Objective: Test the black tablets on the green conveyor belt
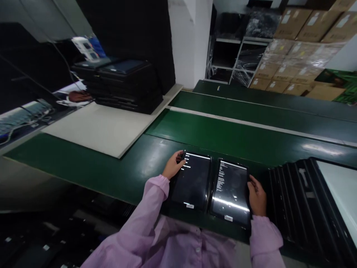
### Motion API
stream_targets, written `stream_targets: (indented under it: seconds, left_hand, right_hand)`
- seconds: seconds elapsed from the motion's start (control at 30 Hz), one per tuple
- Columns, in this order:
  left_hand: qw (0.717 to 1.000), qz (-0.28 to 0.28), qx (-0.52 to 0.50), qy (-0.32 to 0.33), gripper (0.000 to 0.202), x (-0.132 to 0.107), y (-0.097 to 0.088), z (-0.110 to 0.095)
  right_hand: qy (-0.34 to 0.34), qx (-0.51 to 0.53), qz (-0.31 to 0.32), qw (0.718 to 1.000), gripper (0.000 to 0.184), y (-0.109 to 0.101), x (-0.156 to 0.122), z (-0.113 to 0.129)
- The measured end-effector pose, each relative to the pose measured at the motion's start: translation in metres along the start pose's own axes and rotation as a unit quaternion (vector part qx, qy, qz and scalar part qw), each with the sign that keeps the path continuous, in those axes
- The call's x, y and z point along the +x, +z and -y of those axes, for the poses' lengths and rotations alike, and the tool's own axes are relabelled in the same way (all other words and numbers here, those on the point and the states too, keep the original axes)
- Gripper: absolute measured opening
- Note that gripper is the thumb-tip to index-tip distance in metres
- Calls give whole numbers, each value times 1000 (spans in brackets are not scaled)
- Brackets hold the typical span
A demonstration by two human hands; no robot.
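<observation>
Now, left hand [173, 165] gripping corner of left tablet [193, 182], right hand [257, 195] clasping edge of right tablet [230, 190].

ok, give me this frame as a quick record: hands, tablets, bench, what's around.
left hand: at the top-left corner of left tablet
right hand: on the right edge of right tablet
tablets: flat, side by side, screens showing white text
surface: green bench
right of hands: row of black panels, overlapping
far left: stack of black devices on white board
rear right: cardboard boxes
</observation>
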State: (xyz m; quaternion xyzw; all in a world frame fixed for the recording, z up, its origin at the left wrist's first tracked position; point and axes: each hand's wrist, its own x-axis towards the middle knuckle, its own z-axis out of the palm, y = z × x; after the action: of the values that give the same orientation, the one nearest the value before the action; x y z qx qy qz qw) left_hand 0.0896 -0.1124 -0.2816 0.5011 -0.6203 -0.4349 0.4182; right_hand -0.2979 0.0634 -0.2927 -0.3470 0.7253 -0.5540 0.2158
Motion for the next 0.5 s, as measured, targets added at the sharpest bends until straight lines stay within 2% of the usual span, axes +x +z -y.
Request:
stream_targets:
  seconds: [0.17,0.37,0.5]
  left_hand:
    - [999,6,-32,-5,58,-9,-5,-2]
    - [1000,3,-21,7,54,-30,-7,-3]
    - [1000,-7,-14,6,52,-34,-5,-1]
  right_hand:
    - [9,-5,18,1000,60,-5,-6,6]
    - [-3,-5,20,1000,58,-6,-15,5]
    - [-4,-12,22,1000,58,-5,-15,5]
